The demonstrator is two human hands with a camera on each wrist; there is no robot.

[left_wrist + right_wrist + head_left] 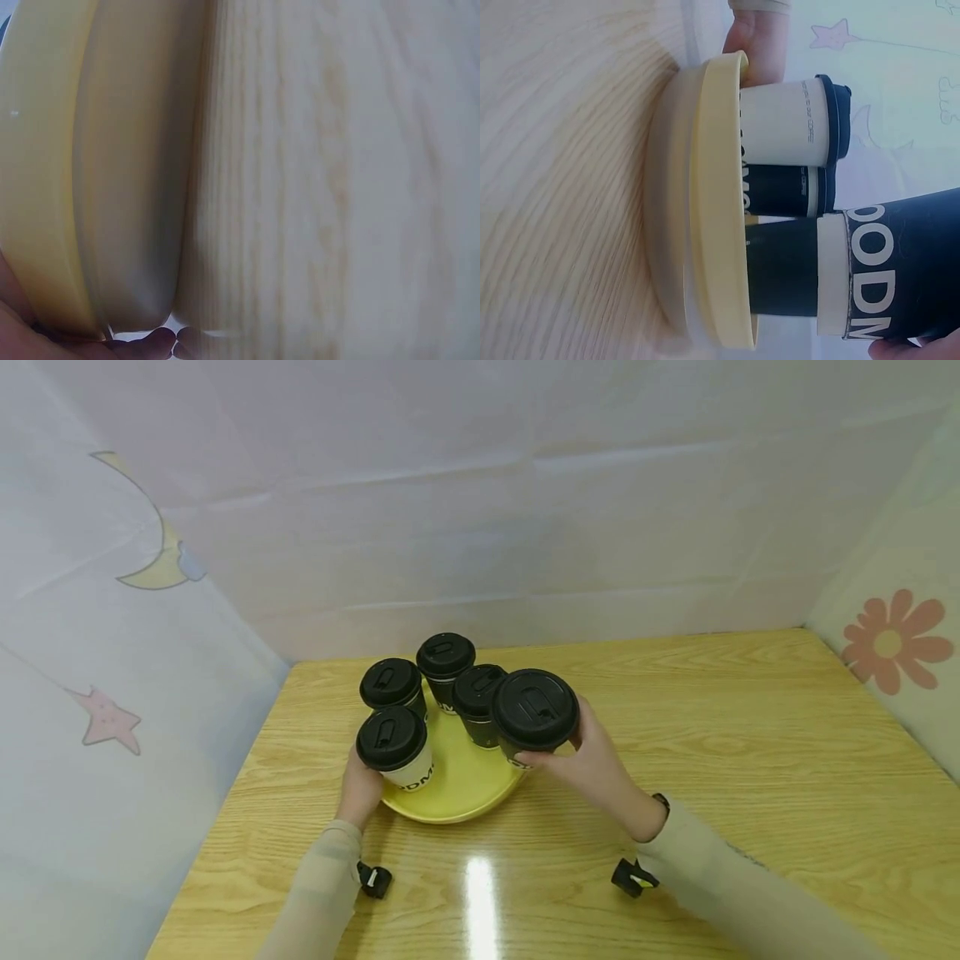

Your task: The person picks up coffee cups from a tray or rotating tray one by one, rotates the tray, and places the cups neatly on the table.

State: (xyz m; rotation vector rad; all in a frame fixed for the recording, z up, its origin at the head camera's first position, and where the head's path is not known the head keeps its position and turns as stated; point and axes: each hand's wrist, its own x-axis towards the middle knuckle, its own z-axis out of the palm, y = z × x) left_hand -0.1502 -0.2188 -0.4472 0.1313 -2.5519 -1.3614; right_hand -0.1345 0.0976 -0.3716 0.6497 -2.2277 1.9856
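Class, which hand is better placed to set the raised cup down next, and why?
Probably the right hand: it grips the raised cup beside the yellow tray's right edge, whereas the left hand is at the tray's left edge, holding no cup.

Black-lidded cup (536, 710) — white-lettered, held above right side of yellow tray (459, 785); four other cups (393, 743) upright on it.

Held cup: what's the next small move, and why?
I'd probably lower the held cup onto the bare front of the yellow tray: the right grip has it above the tray, and the left grip holds the tray's edge.
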